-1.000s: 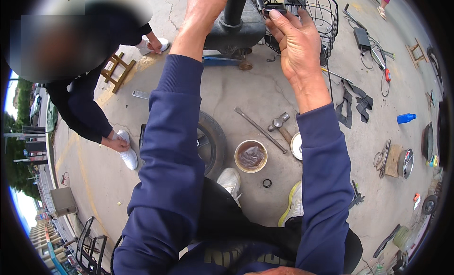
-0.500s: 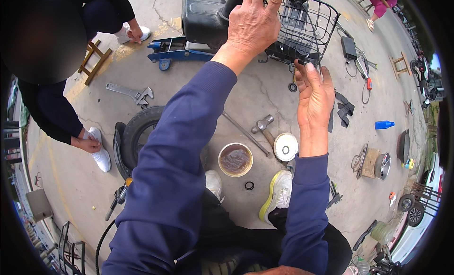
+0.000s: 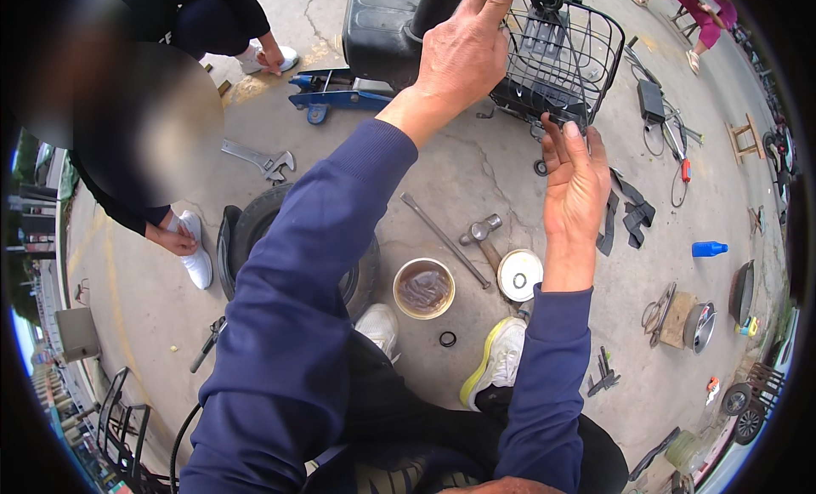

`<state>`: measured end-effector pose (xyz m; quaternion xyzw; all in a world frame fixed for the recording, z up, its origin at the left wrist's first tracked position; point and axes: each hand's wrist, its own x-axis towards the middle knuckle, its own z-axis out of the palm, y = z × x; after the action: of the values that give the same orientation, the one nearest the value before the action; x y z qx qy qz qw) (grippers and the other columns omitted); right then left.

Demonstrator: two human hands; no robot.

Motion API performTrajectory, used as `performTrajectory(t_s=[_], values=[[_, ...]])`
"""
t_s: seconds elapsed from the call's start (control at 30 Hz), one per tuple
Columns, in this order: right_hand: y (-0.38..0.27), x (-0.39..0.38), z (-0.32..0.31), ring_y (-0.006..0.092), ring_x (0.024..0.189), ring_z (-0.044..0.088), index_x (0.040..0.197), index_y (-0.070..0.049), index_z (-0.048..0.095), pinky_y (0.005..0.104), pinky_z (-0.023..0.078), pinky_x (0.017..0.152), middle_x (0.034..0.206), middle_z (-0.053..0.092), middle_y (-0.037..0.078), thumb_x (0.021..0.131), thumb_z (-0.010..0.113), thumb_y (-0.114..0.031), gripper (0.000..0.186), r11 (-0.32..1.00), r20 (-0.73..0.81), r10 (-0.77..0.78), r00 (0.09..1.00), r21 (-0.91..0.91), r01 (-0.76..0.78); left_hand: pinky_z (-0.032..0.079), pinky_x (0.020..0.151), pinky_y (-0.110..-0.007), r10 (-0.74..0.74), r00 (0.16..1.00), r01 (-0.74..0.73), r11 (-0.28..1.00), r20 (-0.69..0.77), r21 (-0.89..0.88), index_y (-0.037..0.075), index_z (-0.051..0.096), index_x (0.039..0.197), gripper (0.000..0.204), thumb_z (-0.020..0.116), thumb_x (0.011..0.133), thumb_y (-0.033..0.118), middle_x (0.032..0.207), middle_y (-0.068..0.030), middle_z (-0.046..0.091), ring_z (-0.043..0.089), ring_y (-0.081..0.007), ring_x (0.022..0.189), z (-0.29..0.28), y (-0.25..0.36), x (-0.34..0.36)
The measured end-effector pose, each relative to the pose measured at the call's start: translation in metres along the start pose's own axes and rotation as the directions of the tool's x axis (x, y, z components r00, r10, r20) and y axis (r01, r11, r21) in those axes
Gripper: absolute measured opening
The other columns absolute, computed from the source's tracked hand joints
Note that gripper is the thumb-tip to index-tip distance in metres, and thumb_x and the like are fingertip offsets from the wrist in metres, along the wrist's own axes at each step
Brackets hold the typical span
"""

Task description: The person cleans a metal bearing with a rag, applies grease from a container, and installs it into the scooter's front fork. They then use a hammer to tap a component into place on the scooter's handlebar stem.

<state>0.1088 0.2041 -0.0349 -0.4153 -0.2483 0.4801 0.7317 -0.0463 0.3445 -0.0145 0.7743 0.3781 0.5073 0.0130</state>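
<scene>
My left hand (image 3: 463, 59) reaches up to the top edge, over a dark curved tube beside the black box-like body (image 3: 380, 36) of a vehicle. Its fingertips are cut off or hidden, so its grip does not show. Below the black wire basket (image 3: 586, 48), my right hand (image 3: 578, 184) is raised with palm up and fingers apart. The right fingertips are close to the basket's lower edge; whether they touch it I cannot tell. Between my feet stands a tub of brown grease (image 3: 424, 288), with a black ring (image 3: 447, 338) just below it.
Around the tub lie a metal bar (image 3: 444, 239), a hammer (image 3: 483, 230) and a white lid (image 3: 519, 275). A tyre (image 3: 259, 230), an adjustable wrench (image 3: 262, 160) and a blue floor jack (image 3: 327, 90) are to the left. A person crouches there. A blue bottle (image 3: 709, 249) lies right.
The whole view has shifted, so most things on the ground sit further right. My left fingers look more bent; my right hand remains raised beneath the basket. The person at left appears further into view.
</scene>
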Motion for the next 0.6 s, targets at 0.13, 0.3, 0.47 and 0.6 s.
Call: performTrajectory(t_s=[0.13, 0.3, 0.47, 0.6], values=[[-0.002, 0.005, 0.007, 0.0281, 0.110, 0.068, 0.154, 0.015, 0.004, 0.0325, 0.055, 0.089, 0.124, 0.060, 0.023, 0.089, 0.078, -0.004, 0.101, 0.999, -0.007, -0.002, 1.000, 0.037, 0.002, 0.056, 0.071, -0.038, -0.328, 0.914, 0.394, 0.569, 0.241, -0.722, 0.016, 0.022, 0.164, 0.079, 0.050, 0.093, -0.005, 0.114, -0.0126, 0.059, 0.064, -0.0251, 0.081, 0.015, 0.021, -0.003], [-0.004, 0.015, 0.007, 0.0258, 0.107, 0.067, 0.155, 0.015, 0.001, 0.0336, 0.054, 0.089, 0.128, 0.057, 0.025, 0.087, 0.080, -0.004, 0.106, 0.991, 0.016, 0.001, 1.000, 0.136, -0.003, 0.053, 0.085, -0.039, -0.280, 0.757, 0.543, -0.234, 0.591, -0.806, 0.023, 0.042, 0.151, 0.045, 0.049, 0.106, 0.024, 0.121, -0.0093, 0.060, 0.065, -0.0228, 0.102, -0.037, 0.074, 0.009], [0.008, 0.014, 0.034, 0.0255, 0.106, 0.067, 0.156, 0.014, 0.003, 0.0349, 0.055, 0.088, 0.133, 0.051, 0.026, 0.087, 0.079, -0.001, 0.104, 0.980, 0.021, -0.008, 1.000, 0.200, 0.003, 0.053, 0.089, -0.039, -0.005, 0.817, 0.437, -0.648, 0.577, -0.624, 0.018, 0.048, 0.145, 0.041, 0.052, 0.105, 0.026, 0.117, -0.0087, 0.061, 0.061, -0.0229, 0.103, -0.053, 0.040, 0.009], [0.012, 0.016, 0.045, 0.0259, 0.105, 0.067, 0.155, 0.013, 0.004, 0.0337, 0.055, 0.090, 0.122, 0.059, 0.023, 0.089, 0.076, -0.001, 0.099, 0.971, 0.027, -0.049, 0.998, 0.234, 0.041, 0.053, 0.076, -0.036, -0.076, 0.786, 0.360, -0.751, 0.614, -0.554, 0.009, 0.056, 0.119, 0.030, 0.043, 0.107, 0.033, 0.104, -0.0044, 0.059, 0.059, -0.0191, 0.087, -0.057, 0.040, 0.029]])
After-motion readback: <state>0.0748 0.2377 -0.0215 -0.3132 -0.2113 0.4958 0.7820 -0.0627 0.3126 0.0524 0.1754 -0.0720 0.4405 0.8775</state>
